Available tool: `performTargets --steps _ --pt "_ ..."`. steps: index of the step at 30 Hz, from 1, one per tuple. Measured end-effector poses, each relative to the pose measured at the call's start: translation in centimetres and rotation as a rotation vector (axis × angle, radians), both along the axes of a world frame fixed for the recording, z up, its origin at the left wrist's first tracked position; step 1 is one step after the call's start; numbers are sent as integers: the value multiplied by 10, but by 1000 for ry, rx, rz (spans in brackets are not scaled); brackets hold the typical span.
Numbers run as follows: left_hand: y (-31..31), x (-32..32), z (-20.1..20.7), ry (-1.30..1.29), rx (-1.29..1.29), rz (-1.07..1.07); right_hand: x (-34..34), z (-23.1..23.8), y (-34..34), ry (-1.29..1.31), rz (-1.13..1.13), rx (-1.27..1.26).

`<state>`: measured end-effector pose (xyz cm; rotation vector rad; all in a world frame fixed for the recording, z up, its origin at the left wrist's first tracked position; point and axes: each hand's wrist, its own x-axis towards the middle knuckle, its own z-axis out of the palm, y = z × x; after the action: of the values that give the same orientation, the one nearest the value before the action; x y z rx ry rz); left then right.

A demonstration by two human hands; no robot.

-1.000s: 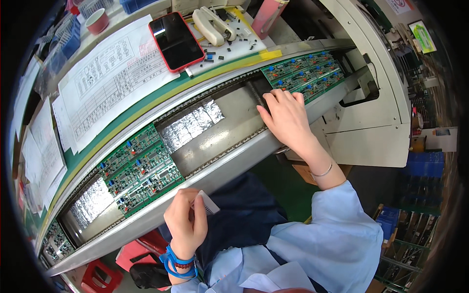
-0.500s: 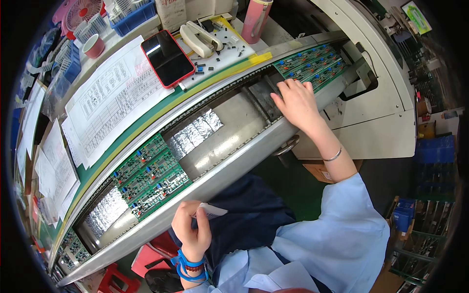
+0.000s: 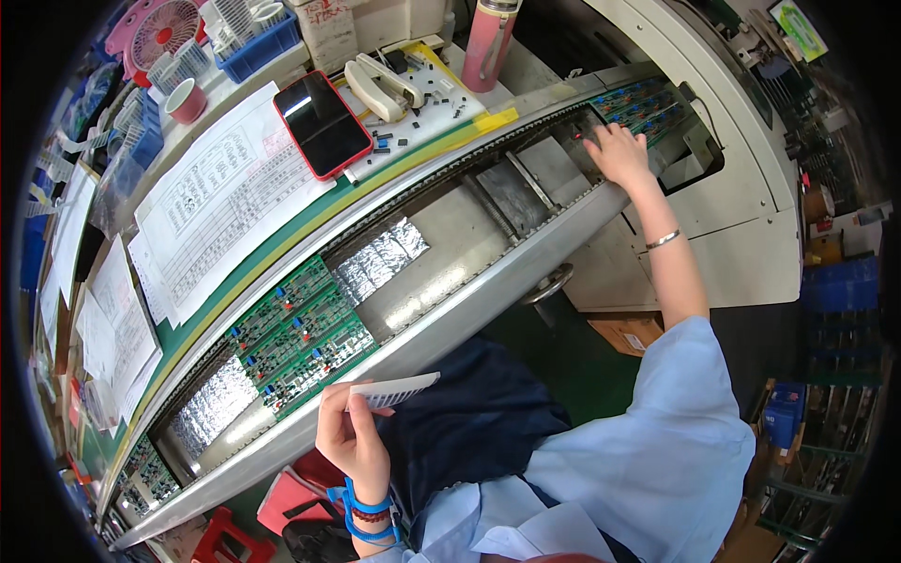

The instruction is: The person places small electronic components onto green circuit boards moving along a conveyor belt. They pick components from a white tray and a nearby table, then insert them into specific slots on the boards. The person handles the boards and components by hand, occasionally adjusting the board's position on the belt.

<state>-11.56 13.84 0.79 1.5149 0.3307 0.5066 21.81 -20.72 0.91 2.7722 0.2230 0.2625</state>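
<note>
My left hand (image 3: pixel 354 433) is closed, pinching a small white strip (image 3: pixel 399 386) with a row of dark bars along one side. Below the conveyor's near rail, it stays close to a green circuit board panel (image 3: pixel 305 328) filled with small components. My right hand (image 3: pixel 621 155) reaches to the far right end of the conveyor (image 3: pixel 450 302), fingers stretched out and nothing held. Its fingertips are at the near edge of another green circuit board panel (image 3: pixel 641 105), which lies partly inside the machine opening; whether they touch it I cannot tell.
A white machine housing (image 3: pixel 694 244) stands at the right. Beyond the conveyor lie printed sheets (image 3: pixel 221 188), a red-edged phone (image 3: pixel 324 125), a cream stapler-like tool (image 3: pixel 380 89) and small loose black parts. A pink bottle (image 3: pixel 488 47) stands behind, and a further board (image 3: pixel 148 477) lies lower left.
My right hand has moved right and away from me, and the far board has gone further into the machine. My left hand has turned, showing more of the white strip. The nearer board has shifted slightly right.
</note>
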Motion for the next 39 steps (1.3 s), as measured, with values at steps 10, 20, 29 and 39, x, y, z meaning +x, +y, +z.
performTargets --steps 10,20,29,39 --pt "2 4 -5 79 -99 59 0 5 20 -183 211 263" --pt "10 7 -9 -26 -491 114 -199 36 216 663 1008 1094" --pt "16 -12 -16 -118 -617 82 -224 9 239 775 1001 1206" --pt "19 -18 -24 -224 -560 -88 -233 15 244 1102 708 1485"
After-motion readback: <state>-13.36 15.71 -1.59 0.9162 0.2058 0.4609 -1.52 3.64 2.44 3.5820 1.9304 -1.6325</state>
